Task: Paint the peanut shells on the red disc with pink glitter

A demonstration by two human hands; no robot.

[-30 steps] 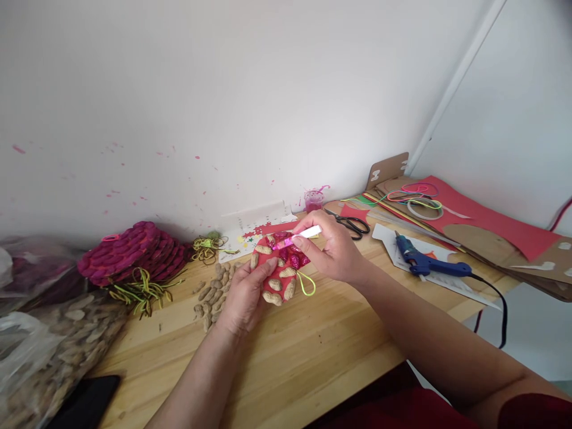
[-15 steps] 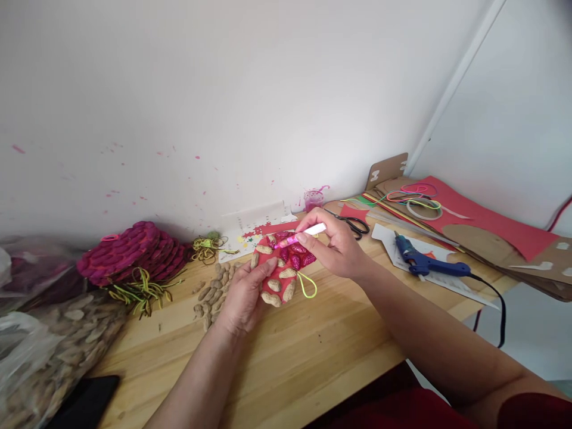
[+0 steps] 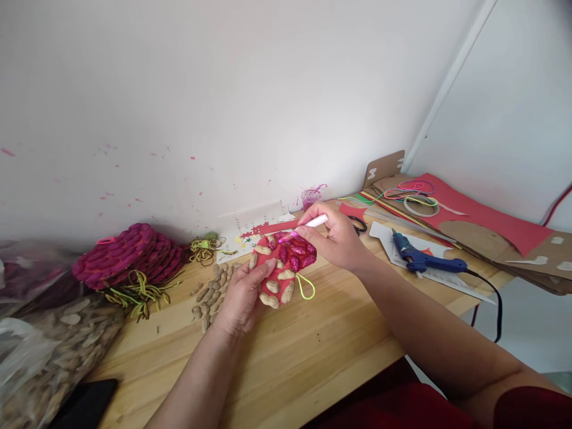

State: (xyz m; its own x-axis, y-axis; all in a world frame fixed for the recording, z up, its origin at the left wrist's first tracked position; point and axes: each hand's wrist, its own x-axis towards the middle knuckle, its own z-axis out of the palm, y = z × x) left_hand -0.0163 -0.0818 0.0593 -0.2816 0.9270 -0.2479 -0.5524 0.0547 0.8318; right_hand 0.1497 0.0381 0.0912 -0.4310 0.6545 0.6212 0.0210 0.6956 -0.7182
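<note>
My left hand (image 3: 243, 295) grips the left edge of a red card ornament (image 3: 282, 269) studded with peanut shells, some bare and some painted magenta, with a yellow-green loop hanging from it. My right hand (image 3: 336, 238) pinches a white-handled brush (image 3: 308, 227) whose pink tip touches the ornament's upper shells. Both hands hover just above the wooden table (image 3: 286, 351).
Loose peanuts (image 3: 214, 293) lie left of the ornament. A stack of magenta ornaments (image 3: 129, 255) and a bag of peanuts (image 3: 49, 345) sit at the left. A paint cup (image 3: 311, 196), scissors (image 3: 357, 223), blue glue gun (image 3: 422, 259) and red card (image 3: 482, 220) lie to the right.
My right hand and the brush have shifted slightly up and to the right across the ornament's top. More shells at the upper right look magenta. The left hand holds steady.
</note>
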